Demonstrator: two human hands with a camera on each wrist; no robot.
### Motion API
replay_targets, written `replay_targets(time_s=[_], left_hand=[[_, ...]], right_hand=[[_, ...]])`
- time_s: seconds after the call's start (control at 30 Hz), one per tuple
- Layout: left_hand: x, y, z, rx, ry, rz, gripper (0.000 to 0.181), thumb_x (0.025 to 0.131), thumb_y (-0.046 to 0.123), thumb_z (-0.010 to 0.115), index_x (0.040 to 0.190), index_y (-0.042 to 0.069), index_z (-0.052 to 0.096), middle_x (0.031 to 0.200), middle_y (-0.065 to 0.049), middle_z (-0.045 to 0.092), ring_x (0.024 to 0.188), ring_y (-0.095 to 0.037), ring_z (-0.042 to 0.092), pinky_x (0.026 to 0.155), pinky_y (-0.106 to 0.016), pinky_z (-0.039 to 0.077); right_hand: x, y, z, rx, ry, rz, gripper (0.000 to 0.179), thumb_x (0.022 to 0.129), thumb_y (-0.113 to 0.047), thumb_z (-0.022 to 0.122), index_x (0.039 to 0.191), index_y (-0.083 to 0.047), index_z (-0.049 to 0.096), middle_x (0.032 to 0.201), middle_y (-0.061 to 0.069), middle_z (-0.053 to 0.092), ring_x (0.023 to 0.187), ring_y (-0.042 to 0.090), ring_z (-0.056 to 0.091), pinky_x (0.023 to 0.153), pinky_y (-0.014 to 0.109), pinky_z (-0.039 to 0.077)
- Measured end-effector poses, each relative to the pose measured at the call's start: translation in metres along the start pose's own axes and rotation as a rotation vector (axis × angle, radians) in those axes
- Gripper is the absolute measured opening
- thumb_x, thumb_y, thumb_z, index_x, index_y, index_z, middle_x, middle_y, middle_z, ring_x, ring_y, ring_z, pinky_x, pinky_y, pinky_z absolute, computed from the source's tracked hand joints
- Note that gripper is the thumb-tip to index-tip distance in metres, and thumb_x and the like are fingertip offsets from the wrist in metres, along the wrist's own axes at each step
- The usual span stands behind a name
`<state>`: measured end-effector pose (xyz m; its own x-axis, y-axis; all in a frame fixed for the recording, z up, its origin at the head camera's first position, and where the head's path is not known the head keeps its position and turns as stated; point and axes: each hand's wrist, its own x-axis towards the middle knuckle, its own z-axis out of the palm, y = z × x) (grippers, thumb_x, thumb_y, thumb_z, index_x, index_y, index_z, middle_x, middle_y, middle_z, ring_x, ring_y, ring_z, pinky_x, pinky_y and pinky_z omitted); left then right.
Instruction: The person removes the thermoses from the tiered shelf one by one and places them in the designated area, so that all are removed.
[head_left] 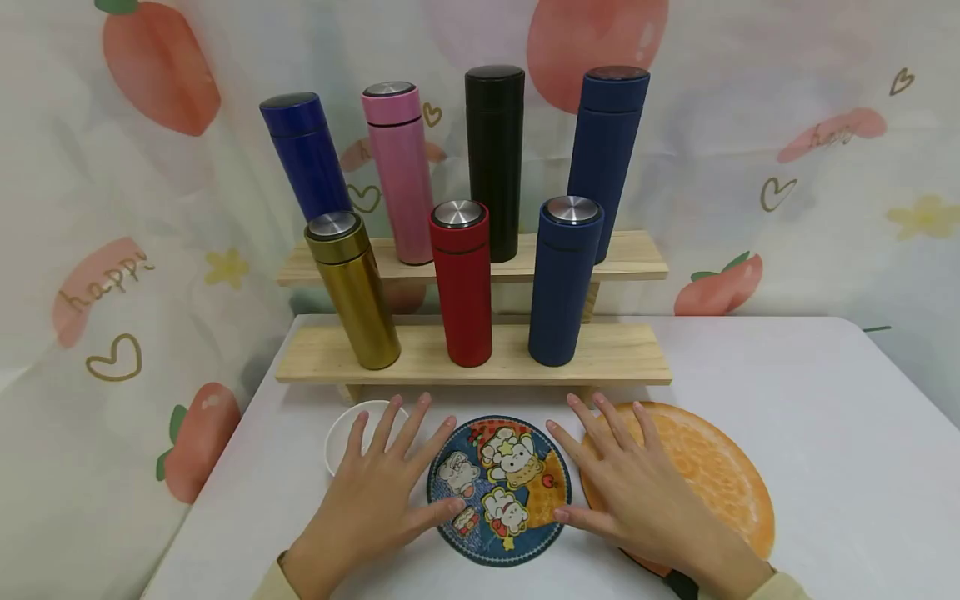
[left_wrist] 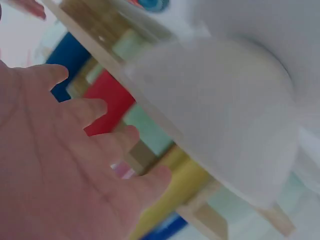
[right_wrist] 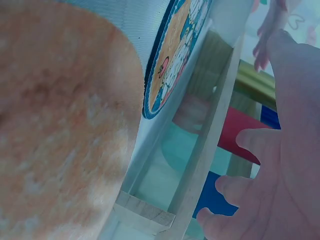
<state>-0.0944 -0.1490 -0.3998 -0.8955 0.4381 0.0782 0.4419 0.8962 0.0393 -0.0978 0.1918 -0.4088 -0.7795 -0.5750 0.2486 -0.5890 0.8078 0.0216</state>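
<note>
My left hand is spread palm down with straight fingers, holding nothing. It partly covers a white bowl, and its thumb tip overlaps a round blue mat with cartoon animals. Likewise spread, my right hand holds nothing. It overlaps an orange-brown disc patterned like a pancake, whose left part it hides. A black piece sticks out below that disc, under the right wrist. In the left wrist view, the bowl stands close beside the left fingers.
A two-tier wooden rack stands behind. On its lower shelf are a gold flask, a red flask and a navy flask. The upper shelf holds several more, including a pink flask and a black flask. A printed cloth hangs behind.
</note>
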Motion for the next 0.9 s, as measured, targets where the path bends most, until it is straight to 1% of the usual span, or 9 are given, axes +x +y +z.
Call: replay_targets(time_s=[0.1, 0.2, 0.3, 0.37, 0.47, 0.6, 0.73, 0.8, 0.9], left_hand=[[0.0, -0.013, -0.005, -0.003, 0.041, -0.028, 0.093, 0.095, 0.084, 0.048, 0.17, 0.03, 0.033, 0.178, -0.009, 0.018, 0.161, -0.045, 0.012, 0.122, -0.074, 0.012], [-0.001, -0.029, -0.011, -0.033, 0.087, -0.067, 0.092, 0.097, 0.08, 0.052, 0.17, 0.027, 0.034, 0.178, -0.011, 0.018, 0.161, -0.047, 0.013, 0.121, -0.075, 0.013], [-0.002, -0.047, -0.017, -0.065, 0.116, -0.116, 0.093, 0.098, 0.076, 0.056, 0.171, 0.023, 0.033, 0.177, -0.015, 0.018, 0.16, -0.048, 0.013, 0.121, -0.075, 0.013], [-0.001, -0.06, -0.022, -0.082, 0.126, -0.146, 0.092, 0.099, 0.072, 0.059, 0.171, 0.021, 0.032, 0.177, -0.017, 0.019, 0.16, -0.049, 0.013, 0.12, -0.076, 0.012], [0.002, -0.082, -0.028, -0.104, 0.129, -0.19, 0.091, 0.101, 0.069, 0.058, 0.171, 0.018, 0.03, 0.176, -0.02, 0.018, 0.159, -0.051, 0.012, 0.119, -0.077, 0.011], [0.012, -0.113, -0.033, -0.148, 0.081, -0.257, 0.093, 0.103, 0.073, 0.05, 0.172, 0.016, 0.024, 0.177, -0.022, 0.012, 0.158, -0.054, 0.008, 0.118, -0.079, 0.008], [0.026, -0.145, -0.029, -0.191, 0.002, -0.311, 0.097, 0.103, 0.076, 0.042, 0.173, 0.014, 0.016, 0.177, -0.024, 0.002, 0.157, -0.058, 0.001, 0.117, -0.081, 0.003], [0.03, -0.157, -0.026, -0.205, -0.027, -0.331, 0.1, 0.103, 0.078, 0.041, 0.173, 0.012, 0.013, 0.177, -0.025, 0.0, 0.157, -0.06, 0.0, 0.117, -0.081, 0.003], [0.035, -0.169, -0.023, -0.222, -0.05, -0.353, 0.104, 0.102, 0.079, 0.04, 0.173, 0.009, 0.01, 0.176, -0.028, -0.002, 0.156, -0.062, -0.001, 0.116, -0.082, 0.004]], right_hand=[[0.0, 0.0, -0.001, 0.006, -0.007, 0.004, 0.09, 0.094, -0.076, 0.063, 0.162, -0.02, 0.05, 0.171, 0.02, 0.032, 0.155, 0.048, 0.028, 0.116, 0.076, 0.019], [-0.001, -0.001, -0.002, 0.014, -0.012, 0.006, 0.09, 0.094, -0.076, 0.063, 0.163, -0.02, 0.049, 0.171, 0.02, 0.032, 0.155, 0.048, 0.028, 0.116, 0.076, 0.018], [-0.001, -0.001, -0.002, 0.019, -0.017, 0.007, 0.09, 0.094, -0.076, 0.063, 0.163, -0.02, 0.05, 0.171, 0.02, 0.032, 0.155, 0.049, 0.028, 0.116, 0.076, 0.018], [-0.001, -0.001, -0.002, 0.018, -0.016, 0.006, 0.09, 0.094, -0.076, 0.063, 0.163, -0.02, 0.05, 0.171, 0.02, 0.033, 0.155, 0.049, 0.028, 0.116, 0.077, 0.019], [-0.001, -0.002, -0.002, 0.028, -0.02, 0.01, 0.09, 0.094, -0.076, 0.063, 0.162, -0.019, 0.05, 0.171, 0.02, 0.033, 0.155, 0.049, 0.028, 0.116, 0.077, 0.019], [-0.001, -0.002, -0.002, 0.043, -0.031, 0.025, 0.089, 0.094, -0.076, 0.063, 0.161, -0.019, 0.051, 0.171, 0.02, 0.032, 0.155, 0.049, 0.026, 0.117, 0.077, 0.017], [-0.001, -0.001, -0.003, 0.048, -0.038, 0.037, 0.089, 0.095, -0.076, 0.062, 0.162, -0.019, 0.051, 0.172, 0.02, 0.032, 0.155, 0.049, 0.027, 0.116, 0.077, 0.018], [-0.001, -0.001, -0.003, 0.075, -0.032, 0.036, 0.09, 0.095, -0.074, 0.063, 0.164, -0.018, 0.047, 0.172, 0.019, 0.03, 0.155, 0.048, 0.028, 0.116, 0.076, 0.021], [-0.001, -0.002, -0.006, 0.168, -0.016, 0.042, 0.091, 0.097, -0.068, 0.067, 0.167, -0.016, 0.039, 0.174, 0.018, 0.027, 0.155, 0.046, 0.031, 0.115, 0.074, 0.024]])
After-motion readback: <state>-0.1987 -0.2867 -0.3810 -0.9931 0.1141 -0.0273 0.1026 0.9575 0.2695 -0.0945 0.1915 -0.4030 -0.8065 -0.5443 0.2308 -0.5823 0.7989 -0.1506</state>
